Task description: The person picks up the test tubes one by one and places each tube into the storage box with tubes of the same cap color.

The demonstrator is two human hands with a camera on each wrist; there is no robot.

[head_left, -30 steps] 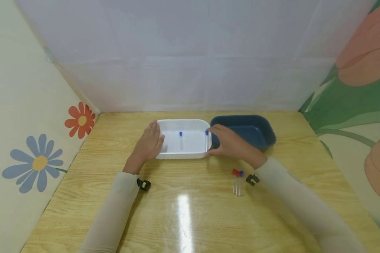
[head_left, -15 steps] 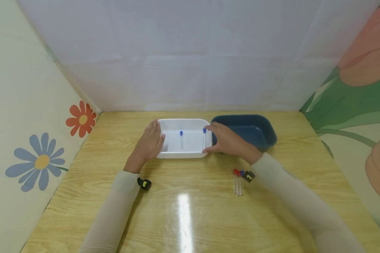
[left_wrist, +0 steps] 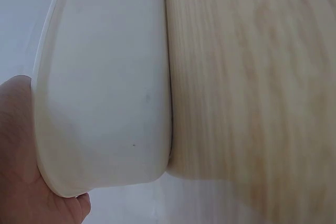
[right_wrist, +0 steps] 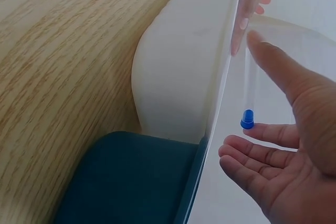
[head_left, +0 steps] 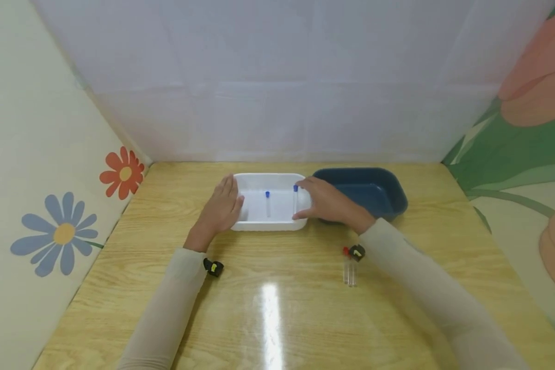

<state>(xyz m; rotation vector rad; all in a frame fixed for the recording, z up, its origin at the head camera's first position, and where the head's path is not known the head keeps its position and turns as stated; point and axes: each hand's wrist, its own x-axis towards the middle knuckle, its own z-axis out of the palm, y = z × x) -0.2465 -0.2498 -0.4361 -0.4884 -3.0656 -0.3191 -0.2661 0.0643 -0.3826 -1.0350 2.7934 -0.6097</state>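
My right hand holds a clear test tube with a blue cap between thumb and index finger, one at each end, at the right side of the white tray. In the right wrist view its other fingers are loosely bent. Farther left in the tray lies another blue-capped test tube. My left hand rests on the tray's left end, fingers extended and thumb over the rim. In the left wrist view the same hand touches the rim.
A dark blue container stands right beside the white tray. Nearer on the wooden table, several test tubes lie side by side; one red cap shows, and the right wrist's camera covers the other caps.
My right hand has moved slightly left with the blue-capped test tube, farther over the white tray. The left hand stays on the tray's left end.
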